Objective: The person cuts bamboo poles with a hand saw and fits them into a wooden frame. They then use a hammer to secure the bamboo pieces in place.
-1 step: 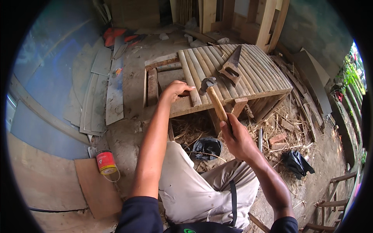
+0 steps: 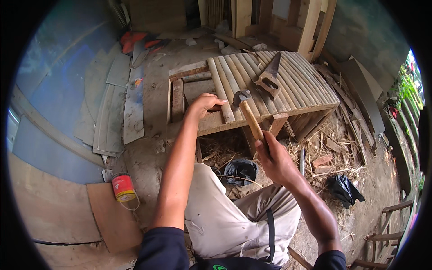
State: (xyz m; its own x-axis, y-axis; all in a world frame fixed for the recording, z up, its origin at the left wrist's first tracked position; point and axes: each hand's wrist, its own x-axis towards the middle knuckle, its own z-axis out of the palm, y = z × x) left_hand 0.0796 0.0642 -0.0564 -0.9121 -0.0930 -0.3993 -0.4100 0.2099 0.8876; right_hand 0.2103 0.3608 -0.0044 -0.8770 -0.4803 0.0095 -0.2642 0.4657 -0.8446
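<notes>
My right hand is wrapped round the wooden handle of a hammer. The dark hammer head is over the slats near the front edge of a low wooden frame. My left hand is closed at the leftmost round wooden slat, its thumb against the slat's near part and its other fingers curled, partly hidden. Several similar slats lie side by side across the frame to the right. A handsaw rests on top of them, its grip toward me.
Left of the slats, the frame's bare side rail shows. Wood shavings, a brick piece and black plastic bags lie beneath and beside the frame. A red and yellow can stands at left, near leaning boards.
</notes>
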